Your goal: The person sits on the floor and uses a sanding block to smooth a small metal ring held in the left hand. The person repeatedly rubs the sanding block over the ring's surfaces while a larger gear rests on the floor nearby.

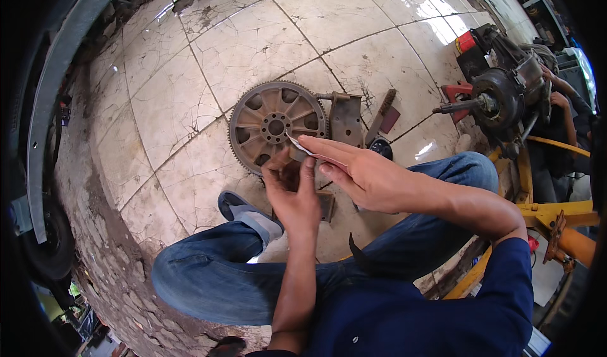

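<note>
My left hand (294, 189) is closed, thumb and fingers pinching a small dark metal piece (300, 154) that is mostly hidden. Over it, my right hand (357, 172) presses a thin folded sheet (298, 144) with a pale edge against that piece, its fingers held straight and together. The sheet may be sandpaper, but its face is hidden. Just beyond both hands, a brown, rusty toothed flywheel (256, 135) lies flat on the tiled floor. A metal bracket plate (345, 124) touches or nearly touches its right side.
Right of the bracket lie a narrow dark bar (383, 107), a reddish flat piece (391, 120) and a round dark object (380, 147). A metal block (326, 205) sits near my feet. Farther right, a co-worker's hands (559, 99) are at a large shafted assembly (496, 98) beside a yellow frame (559, 215).
</note>
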The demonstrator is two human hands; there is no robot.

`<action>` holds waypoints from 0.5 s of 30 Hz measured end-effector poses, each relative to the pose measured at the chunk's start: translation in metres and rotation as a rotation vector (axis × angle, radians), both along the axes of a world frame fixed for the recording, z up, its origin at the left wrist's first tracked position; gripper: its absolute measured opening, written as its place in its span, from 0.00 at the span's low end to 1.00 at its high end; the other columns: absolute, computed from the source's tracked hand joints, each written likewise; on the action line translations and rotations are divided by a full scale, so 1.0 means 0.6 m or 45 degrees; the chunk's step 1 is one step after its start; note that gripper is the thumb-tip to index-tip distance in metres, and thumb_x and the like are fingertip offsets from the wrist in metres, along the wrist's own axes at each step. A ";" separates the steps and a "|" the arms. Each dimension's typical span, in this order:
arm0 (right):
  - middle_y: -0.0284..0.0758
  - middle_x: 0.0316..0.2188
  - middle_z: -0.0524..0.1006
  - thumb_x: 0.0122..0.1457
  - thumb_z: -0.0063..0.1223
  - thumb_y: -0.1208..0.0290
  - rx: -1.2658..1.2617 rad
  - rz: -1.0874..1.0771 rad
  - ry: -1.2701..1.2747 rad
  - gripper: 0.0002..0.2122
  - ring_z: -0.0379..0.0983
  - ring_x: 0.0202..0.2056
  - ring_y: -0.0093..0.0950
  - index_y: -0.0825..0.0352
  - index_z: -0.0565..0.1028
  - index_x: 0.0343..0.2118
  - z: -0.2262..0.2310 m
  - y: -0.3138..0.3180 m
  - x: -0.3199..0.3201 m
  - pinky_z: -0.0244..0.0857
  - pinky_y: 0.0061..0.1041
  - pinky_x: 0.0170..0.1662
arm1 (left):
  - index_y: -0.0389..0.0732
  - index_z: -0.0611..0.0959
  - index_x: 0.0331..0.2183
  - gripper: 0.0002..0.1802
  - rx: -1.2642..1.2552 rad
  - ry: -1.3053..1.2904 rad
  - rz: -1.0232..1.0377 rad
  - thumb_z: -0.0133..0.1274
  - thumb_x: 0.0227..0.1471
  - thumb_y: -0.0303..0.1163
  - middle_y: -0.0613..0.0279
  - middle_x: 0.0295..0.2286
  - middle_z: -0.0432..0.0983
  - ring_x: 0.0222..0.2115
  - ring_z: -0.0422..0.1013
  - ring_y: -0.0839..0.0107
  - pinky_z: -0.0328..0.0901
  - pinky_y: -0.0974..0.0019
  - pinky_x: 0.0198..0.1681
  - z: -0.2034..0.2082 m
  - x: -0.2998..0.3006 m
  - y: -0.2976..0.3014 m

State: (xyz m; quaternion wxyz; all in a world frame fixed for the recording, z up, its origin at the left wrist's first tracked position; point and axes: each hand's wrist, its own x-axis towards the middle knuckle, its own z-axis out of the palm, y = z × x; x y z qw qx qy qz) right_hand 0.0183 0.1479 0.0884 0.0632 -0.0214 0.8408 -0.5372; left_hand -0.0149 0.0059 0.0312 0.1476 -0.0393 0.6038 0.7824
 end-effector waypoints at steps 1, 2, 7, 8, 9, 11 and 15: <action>0.53 0.57 0.67 0.69 0.39 0.68 -0.002 0.004 0.014 0.22 0.67 0.56 0.47 0.72 0.59 0.62 -0.005 0.000 -0.001 0.63 0.35 0.57 | 0.34 0.69 0.47 0.20 0.029 0.001 -0.005 0.58 0.54 0.19 0.62 0.35 0.71 0.36 0.69 0.77 0.65 0.73 0.41 -0.003 0.013 0.004; 0.51 0.58 0.66 0.69 0.39 0.70 0.003 0.012 -0.047 0.22 0.66 0.57 0.45 0.71 0.59 0.63 0.002 0.000 -0.004 0.62 0.34 0.58 | 0.34 0.69 0.47 0.20 0.061 -0.002 -0.013 0.58 0.54 0.19 0.63 0.35 0.71 0.36 0.69 0.77 0.65 0.74 0.41 -0.002 0.025 0.008; 0.46 0.61 0.65 0.68 0.39 0.74 -0.010 0.038 -0.089 0.22 0.66 0.59 0.40 0.69 0.57 0.64 0.006 0.001 -0.002 0.61 0.31 0.59 | 0.34 0.69 0.47 0.20 -0.002 -0.042 0.038 0.58 0.54 0.21 0.62 0.37 0.70 0.35 0.68 0.76 0.66 0.73 0.41 0.001 -0.003 -0.001; 0.49 0.59 0.66 0.68 0.39 0.72 -0.031 0.026 -0.092 0.21 0.66 0.58 0.43 0.70 0.59 0.63 0.007 0.001 -0.004 0.62 0.33 0.59 | 0.34 0.69 0.47 0.19 -0.008 -0.018 0.013 0.58 0.54 0.21 0.62 0.36 0.70 0.35 0.69 0.76 0.66 0.73 0.41 -0.003 0.002 -0.003; 0.51 0.58 0.67 0.68 0.39 0.71 -0.053 0.014 -0.094 0.21 0.66 0.57 0.45 0.71 0.60 0.62 0.010 0.001 -0.005 0.62 0.34 0.58 | 0.34 0.69 0.47 0.19 -0.014 0.006 -0.012 0.57 0.55 0.20 0.62 0.36 0.71 0.36 0.69 0.76 0.66 0.73 0.41 -0.004 0.015 -0.004; 0.53 0.56 0.68 0.68 0.40 0.69 -0.053 0.002 -0.085 0.21 0.67 0.56 0.48 0.72 0.61 0.61 0.011 0.002 -0.005 0.63 0.36 0.57 | 0.34 0.70 0.47 0.19 0.080 0.031 -0.046 0.57 0.55 0.21 0.62 0.35 0.72 0.36 0.69 0.77 0.66 0.73 0.40 0.003 0.029 0.008; 0.53 0.56 0.68 0.68 0.40 0.69 -0.001 0.018 -0.043 0.21 0.67 0.56 0.48 0.73 0.61 0.61 0.010 0.006 -0.001 0.63 0.36 0.57 | 0.35 0.70 0.47 0.21 0.005 -0.028 0.020 0.60 0.53 0.22 0.63 0.35 0.71 0.36 0.69 0.78 0.65 0.74 0.40 0.007 -0.003 -0.006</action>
